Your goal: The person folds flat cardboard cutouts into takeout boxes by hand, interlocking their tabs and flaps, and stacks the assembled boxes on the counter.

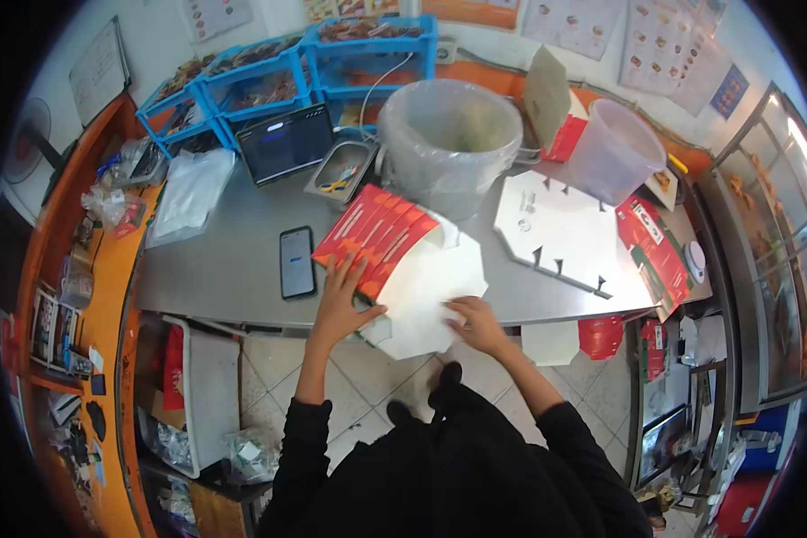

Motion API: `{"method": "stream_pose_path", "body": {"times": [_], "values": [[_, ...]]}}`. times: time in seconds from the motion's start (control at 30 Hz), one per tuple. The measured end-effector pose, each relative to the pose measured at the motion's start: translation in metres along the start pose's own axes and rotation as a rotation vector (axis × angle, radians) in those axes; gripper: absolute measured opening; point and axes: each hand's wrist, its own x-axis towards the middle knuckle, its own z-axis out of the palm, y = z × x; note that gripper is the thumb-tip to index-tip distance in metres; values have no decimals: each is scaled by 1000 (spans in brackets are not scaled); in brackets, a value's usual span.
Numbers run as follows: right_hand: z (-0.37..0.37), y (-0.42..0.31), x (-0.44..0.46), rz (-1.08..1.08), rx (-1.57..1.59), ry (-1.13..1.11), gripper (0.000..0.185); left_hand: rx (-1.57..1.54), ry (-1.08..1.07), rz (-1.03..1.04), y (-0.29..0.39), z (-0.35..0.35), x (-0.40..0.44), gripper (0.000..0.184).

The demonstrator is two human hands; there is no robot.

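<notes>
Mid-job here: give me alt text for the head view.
A red-and-white carton overhangs the edge of a metal counter, a person's left hand on its red panel and right hand on its white panel. Behind stands a large lined bucket; a phone lies left of the carton, a flat white sheet to the right.

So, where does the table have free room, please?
The metal table is bare left of the phone, in front of the plastic bags. A narrower patch lies between the right hand and the flat white cardboard. Behind, tablet and bucket crowd it.
</notes>
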Motion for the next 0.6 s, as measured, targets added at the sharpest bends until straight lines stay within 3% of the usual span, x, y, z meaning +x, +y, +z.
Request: {"method": "stream_pose_path", "body": {"times": [0.13,0.2,0.23,0.4,0.47,0.5,0.57,0.6], "values": [[-111,152,-90,261,-363,391,30,-19,35,-47,1,13,-3,82],[-187,201,-123,589,-447,518,34,-13,15,-71,5,10,-2,79],[-219,226,-137,775,-595,452,33,-12,-18,-83,9,5,0,78],[-320,327,-184,891,-617,359,51,80,-101,-230,73,-7,29,73],[-341,343,-187,925,-715,129,65,375,176,-166,111,12,52,61],[-349,351,-190,944,-694,124,65,390,156,-154,126,29,66,61],[-361,360,-196,940,-335,49,72,130,121,-31,162,72,94,49],[-364,356,-196,909,-369,51,70,16,60,0,192,98,110,43]]}}
